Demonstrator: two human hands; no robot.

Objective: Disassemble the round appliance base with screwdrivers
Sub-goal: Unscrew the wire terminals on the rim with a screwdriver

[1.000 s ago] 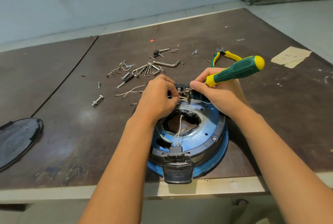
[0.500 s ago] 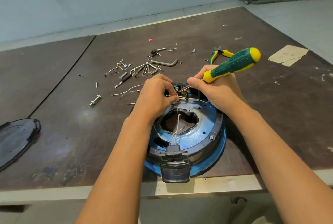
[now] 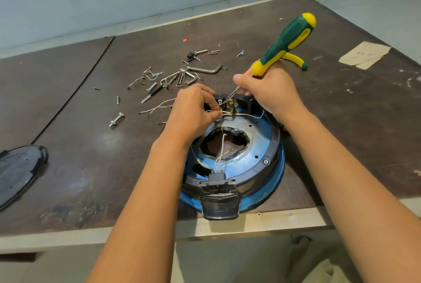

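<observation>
Nearest, below both wrists, the round blue metal appliance base with its black plastic ring (image 3: pixel 259 153) lies flat on the dark brown worktable (image 3: pixel 68 146). Its black connector housing (image 3: pixel 219 200) overhangs the table's near edge. Thin white wires (image 3: pixel 219 157) run up from that housing across the open middle of the base.

Further in, at the base's far rim, the left hand (image 3: pixel 193 112) has its fingers curled, and the fingertips pinch a white lead (image 3: pixel 246 115) just beside the small terminal block with brass contacts (image 3: pixel 230 104). Just to its right, the right hand (image 3: pixel 271 93) grips the green-and-yellow-handled screwdriver (image 3: pixel 287 43) low on the handle. The steel shaft slants down and leftward so the tip sits on the terminal block, between the two hands.

The step in hand looks like freeing a wire from its terminal screw. The next move probably calls for keeping the tip seated and turning while the left hand holds the lead taut, then drawing it clear. A slip could hit the contacts.

Beyond the left hand lies a scatter of loose silver screws, bolts and hex keys (image 3: pixel 182 75). Behind the right hand, yellow-handled pliers (image 3: pixel 296 60) show partly.
</observation>
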